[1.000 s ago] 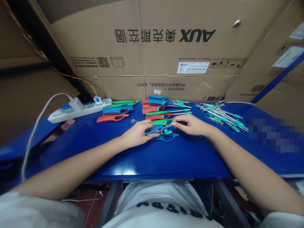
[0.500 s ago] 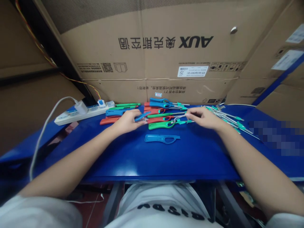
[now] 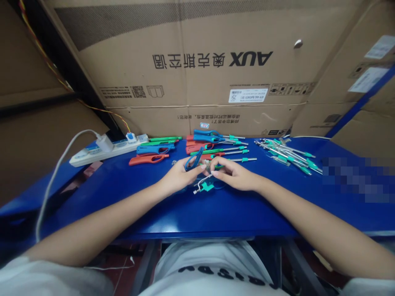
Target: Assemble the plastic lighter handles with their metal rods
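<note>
Both the left hand and the right hand are over a glossy blue tabletop, fingertips close together. The left thumb and fingers are clamped on a blue plastic handle piece; its looped end sticks up, tilted, past the fingers, while the palm hides the rest. The right thumb and index finger pinch a thin white wire, which bends down and left below the fingertips, beside a turquoise-green tab. Between the 2 hands sits a small pale part, too blurred to make out. Below the right fingers, a flat blue plastic piece is mostly covered. Behind, red, blue and green lighter-like handles are partly blocked by the hands. Pixelation masks a patch at far right.
</note>
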{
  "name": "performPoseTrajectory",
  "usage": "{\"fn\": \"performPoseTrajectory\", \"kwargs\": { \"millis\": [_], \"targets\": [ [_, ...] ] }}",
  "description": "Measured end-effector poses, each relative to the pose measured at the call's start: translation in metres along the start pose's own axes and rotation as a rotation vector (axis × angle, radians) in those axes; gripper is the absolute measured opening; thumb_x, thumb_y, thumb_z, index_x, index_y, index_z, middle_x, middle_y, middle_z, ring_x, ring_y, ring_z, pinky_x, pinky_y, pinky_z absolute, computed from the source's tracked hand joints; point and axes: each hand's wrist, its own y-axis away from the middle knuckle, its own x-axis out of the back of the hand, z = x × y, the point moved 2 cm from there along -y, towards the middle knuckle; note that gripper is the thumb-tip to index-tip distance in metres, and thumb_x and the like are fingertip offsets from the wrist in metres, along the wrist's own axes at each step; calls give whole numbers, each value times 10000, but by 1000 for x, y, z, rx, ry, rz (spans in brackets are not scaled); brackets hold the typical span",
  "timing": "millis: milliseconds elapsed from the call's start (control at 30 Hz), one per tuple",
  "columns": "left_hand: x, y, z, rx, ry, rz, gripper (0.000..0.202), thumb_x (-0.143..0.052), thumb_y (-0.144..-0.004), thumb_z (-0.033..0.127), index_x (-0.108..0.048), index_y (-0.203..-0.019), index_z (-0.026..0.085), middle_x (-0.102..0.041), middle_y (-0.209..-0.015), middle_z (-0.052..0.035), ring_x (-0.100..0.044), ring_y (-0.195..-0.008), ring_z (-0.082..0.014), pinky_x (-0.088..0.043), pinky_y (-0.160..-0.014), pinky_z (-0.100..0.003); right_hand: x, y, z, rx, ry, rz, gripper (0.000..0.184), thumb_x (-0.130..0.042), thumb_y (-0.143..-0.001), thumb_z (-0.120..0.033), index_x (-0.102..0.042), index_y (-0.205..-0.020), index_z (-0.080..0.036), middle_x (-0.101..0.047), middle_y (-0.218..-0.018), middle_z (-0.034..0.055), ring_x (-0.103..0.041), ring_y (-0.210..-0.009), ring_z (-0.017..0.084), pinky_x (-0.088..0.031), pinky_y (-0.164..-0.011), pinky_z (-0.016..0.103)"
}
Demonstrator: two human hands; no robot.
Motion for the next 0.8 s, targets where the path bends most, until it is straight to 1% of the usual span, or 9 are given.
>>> {"fn": "performPoseTrajectory", "kwargs": {
  "millis": [133, 300, 433, 500, 567, 633, 700, 767, 800],
  "targets": [
    [-6, 0, -6, 109, 118, -1, 501, -735, -776, 557, -634, -1002, 122, -451, -450, 91, -366, -414, -69, -330, -473, -210, 5, 0, 1, 84, 41, -12, 298, -504, -981, -514, -537, -964, -218, -573, -1041, 51, -516, -798, 141, -427, -665, 271],
    [-8, 2, -8, 129, 98, -66, 413, -703, -805, 539, -636, -880, 138, -439, -437, 85, -344, -414, -59, -285, -480, -204, 3, 1, 4, 13, 55, -74, 283, -521, -980, -488, -574, -988, -210, -565, -851, -6, -398, -587, 91, -354, -548, 242],
    [-4, 1, -5, 126, 120, -38, 428, -720, -800, 522, -684, -956, 125, -413, -451, 88, -327, -420, -63, -269, -468, -218, 12, 1, 2, 15, 110, -37, 305, -536, -963, -495, -610, -969, -200, -609, -862, 15, -486, -665, 120, -412, -613, 257],
    [0, -1, -5, 138, 155, 17, 434, -728, -798, 481, -704, -1013, 105, -405, -469, 86, -301, -423, -60, -244, -456, -227, 28, 2, 1, 15, 142, 70, 332, -554, -940, -524, -620, -940, -199, -624, -844, 26, -534, -714, 146, -443, -658, 275],
    [4, -4, -7, 157, 217, 77, 431, -748, -773, 397, -694, -1085, 105, -477, -538, 67, -286, -437, -50, -214, -454, -230, 52, 5, 1, 19, 201, 258, 341, -574, -915, -544, -617, -901, -206, -632, -823, 29, -563, -745, 166, -460, -697, 295],
    [6, -6, -10, 167, 289, 119, 449, -761, -707, 284, -678, -1120, 129, -595, -703, 24, -316, -475, -41, -216, -467, -224, 82, 13, 2, -3, 287, 474, 324, -585, -897, -541, -607, -894, -218, -638, -822, 28, -573, -744, 176, -465, -702, 307],
    [8, -7, -13, 172, 318, 129, 453, -732, -622, 178, -691, -1072, 148, -639, -847, -3, -366, -528, -44, -252, -492, -217, 112, 25, 6, -75, 433, 662, 298, -573, -897, -519, -611, -918, -224, -646, -818, 36, -578, -723, 186, -463, -685, 316],
    [9, -7, -16, 188, 308, 99, 439, -672, -564, 115, -713, -999, 154, -629, -835, 0, -410, -576, -65, -296, -522, -219, 139, 40, 12, -218, 641, 741, 270, -547, -909, -474, -630, -960, -223, -669, -847, 55, -577, -690, 194, -461, -675, 331],
    [9, -7, -16, 196, 305, 76, 440, -646, -546, 98, -723, -974, 157, -616, -800, 5, -426, -597, -78, -314, -537, -220, 150, 47, 16, -300, 758, 727, 249, -543, -909, -440, -640, -968, -218, -685, -872, 71, -587, -707, 207, -461, -689, 341]
  ]
}}
